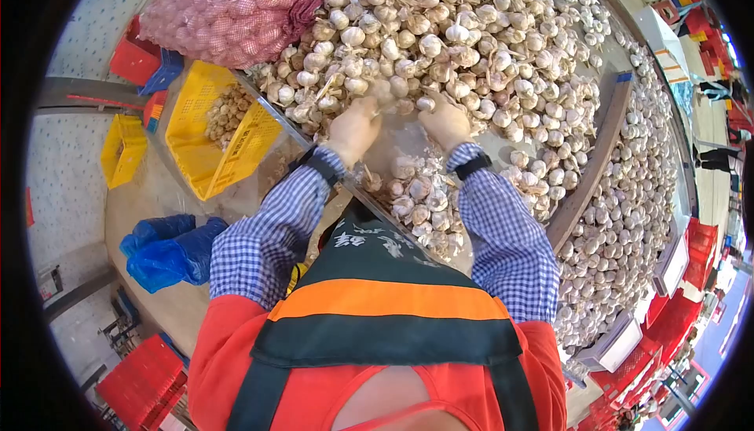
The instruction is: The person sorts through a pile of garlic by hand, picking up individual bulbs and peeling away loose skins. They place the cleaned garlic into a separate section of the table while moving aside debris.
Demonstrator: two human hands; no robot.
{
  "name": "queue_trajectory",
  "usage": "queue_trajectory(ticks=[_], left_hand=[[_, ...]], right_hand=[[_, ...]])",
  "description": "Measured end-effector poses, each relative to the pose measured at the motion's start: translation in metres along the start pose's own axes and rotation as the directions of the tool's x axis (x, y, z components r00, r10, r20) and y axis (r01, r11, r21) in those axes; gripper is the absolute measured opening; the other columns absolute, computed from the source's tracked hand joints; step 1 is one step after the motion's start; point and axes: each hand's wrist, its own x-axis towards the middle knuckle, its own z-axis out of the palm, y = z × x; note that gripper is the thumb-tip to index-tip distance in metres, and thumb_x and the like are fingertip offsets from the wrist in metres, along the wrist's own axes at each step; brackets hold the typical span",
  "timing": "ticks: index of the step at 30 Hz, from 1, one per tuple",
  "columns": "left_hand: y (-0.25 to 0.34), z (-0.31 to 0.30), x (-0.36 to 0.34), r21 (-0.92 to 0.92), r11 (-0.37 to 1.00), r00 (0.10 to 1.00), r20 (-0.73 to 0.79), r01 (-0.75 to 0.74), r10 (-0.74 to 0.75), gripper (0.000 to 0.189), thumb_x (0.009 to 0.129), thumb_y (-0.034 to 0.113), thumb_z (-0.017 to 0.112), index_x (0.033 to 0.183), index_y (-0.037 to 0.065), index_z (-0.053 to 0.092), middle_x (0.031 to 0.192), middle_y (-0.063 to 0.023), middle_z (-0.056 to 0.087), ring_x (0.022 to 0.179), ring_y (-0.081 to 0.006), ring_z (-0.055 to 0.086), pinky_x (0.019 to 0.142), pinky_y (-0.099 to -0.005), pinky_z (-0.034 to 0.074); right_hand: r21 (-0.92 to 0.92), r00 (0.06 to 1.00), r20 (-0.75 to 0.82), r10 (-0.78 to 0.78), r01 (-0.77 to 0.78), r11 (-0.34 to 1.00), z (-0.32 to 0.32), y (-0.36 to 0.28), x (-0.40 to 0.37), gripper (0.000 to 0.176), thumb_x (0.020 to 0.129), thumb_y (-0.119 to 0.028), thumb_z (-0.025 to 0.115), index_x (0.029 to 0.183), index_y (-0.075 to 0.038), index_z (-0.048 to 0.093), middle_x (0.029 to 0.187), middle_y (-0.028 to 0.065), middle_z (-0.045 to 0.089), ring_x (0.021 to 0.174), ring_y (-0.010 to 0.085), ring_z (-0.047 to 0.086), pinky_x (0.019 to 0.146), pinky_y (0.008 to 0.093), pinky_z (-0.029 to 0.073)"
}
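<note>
Whole garlic bulbs (471, 34) lie in a deep pile across the metal table, right in front of both hands. My left hand (355, 126) is closed at the near edge of the pile, its fingertips against blurred pale shapes; what it grips is hard to make out. Just to its right, my right hand (446, 123) has its fingers curled round a garlic bulb (426, 104) that shows at the fingertips. Between my forearms lies a smaller group of garlic bulbs (420, 203), with loose skins scattered on the bare tabletop (402, 134).
A pink mesh sack (236, 7) of bulbs sits at the upper left. Below it stands a yellow crate (184, 129) with some garlic inside. Blue plastic bags (177, 250) lie to the left. A wooden divider (593, 164) separates another garlic heap (620, 250) at right.
</note>
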Motion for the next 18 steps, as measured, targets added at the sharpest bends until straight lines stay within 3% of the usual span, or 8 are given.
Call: queue_trajectory(ticks=[3,7,8,10,11,13,16,18], left_hand=[[0.005,0.023,0.028,0.226,0.971,0.986,0.123,0.078,-0.108,0.029,0.083,0.022,0.063,0.104,0.003,0.057,0.101,-0.0183,0.061,0.089,-0.0378,0.062,0.075,-0.0444,0.052],[-0.005,0.039,0.032,0.191,0.981,0.995,0.081,0.035,-0.051,0.026,0.082,0.02,0.063,0.102,0.004,0.057,0.099,-0.02,0.061,0.088,-0.0387,0.062,0.074,-0.0456,0.051],[-0.006,0.033,0.026,0.125,0.991,0.995,0.096,-0.042,0.03,0.023,0.081,0.015,0.063,0.1,0.004,0.056,0.098,-0.0194,0.061,0.087,-0.0369,0.062,0.076,-0.042,0.051],[-0.01,0.026,0.025,-0.027,0.999,0.98,0.199,-0.024,0.029,0.023,0.081,0.013,0.064,0.101,0.004,0.056,0.097,-0.018,0.061,0.086,-0.0337,0.062,0.077,-0.0387,0.051],[-0.012,0.023,0.024,-0.172,0.985,0.954,0.3,0.025,0.028,0.023,0.081,0.011,0.064,0.101,0.003,0.056,0.097,-0.0166,0.061,0.085,-0.0304,0.063,0.079,-0.0354,0.05],[-0.011,0.02,0.017,-0.213,0.967,0.925,0.377,0.138,-0.049,0.024,0.083,0.009,0.066,0.104,0.003,0.055,0.097,-0.0091,0.061,0.087,-0.0198,0.061,0.081,-0.0304,0.049],[0.008,0.01,0.0,-0.745,0.65,0.951,0.289,0.152,0.108,0.038,0.086,0.012,0.07,0.119,0.003,0.053,0.104,-0.0001,0.059,0.097,-0.0118,0.056,0.085,-0.0271,0.047],[0.033,-0.005,-0.011,-0.801,0.564,0.933,0.332,0.201,0.139,0.04,0.086,0.012,0.07,0.121,0.004,0.052,0.104,-0.0006,0.059,0.096,-0.0111,0.056,0.084,-0.0258,0.047]], right_hand=[[-0.04,0.998,0.001,0.059,-0.059,0.997,0.021,-0.006,0.015,0.058,0.083,-0.043,0.054,0.13,-0.009,0.047,0.094,0.0238,0.067,0.087,0.0386,0.066,0.078,0.047,0.051],[0.024,0.999,-0.005,0.051,-0.051,0.998,0.025,0.013,-0.015,0.059,0.082,-0.044,0.059,0.129,-0.011,0.046,0.093,0.021,0.068,0.087,0.035,0.067,0.077,0.0438,0.051],[0.234,0.997,0.072,0.042,-0.058,0.97,0.025,0.02,-0.026,0.053,0.081,-0.036,0.062,0.126,-0.012,0.048,0.091,0.0169,0.068,0.08,0.0276,0.066,0.071,0.0384,0.052],[0.67,0.986,0.157,-0.062,-0.06,0.74,0.027,0.039,-0.044,0.04,0.082,-0.018,0.066,0.119,-0.01,0.052,0.089,0.0036,0.064,0.067,0.0116,0.059,0.063,0.0252,0.049],[0.67,0.987,0.152,-0.055,-0.061,0.74,0.03,0.052,-0.052,0.04,0.082,-0.018,0.066,0.119,-0.01,0.052,0.089,0.0036,0.064,0.067,0.0116,0.059,0.063,0.0252,0.049],[0.938,0.966,0.203,-0.16,-0.145,0.314,0.027,0.06,-0.074,0.032,0.088,-0.014,0.061,0.118,-0.007,0.054,0.09,0.0007,0.062,0.064,0.0119,0.056,0.061,0.0251,0.049],[0.958,0.953,0.262,-0.154,-0.238,0.159,0.006,0.055,-0.105,0.035,0.091,-0.012,0.057,0.125,-0.003,0.05,0.097,0.0021,0.061,0.071,0.012,0.056,0.067,0.0237,0.048],[0.98,0.964,0.199,-0.177,-0.199,0.02,0.005,0.05,-0.116,0.04,0.091,-0.014,0.057,0.129,-0.003,0.048,0.102,0.0038,0.06,0.078,0.012,0.056,0.071,0.0239,0.048]])
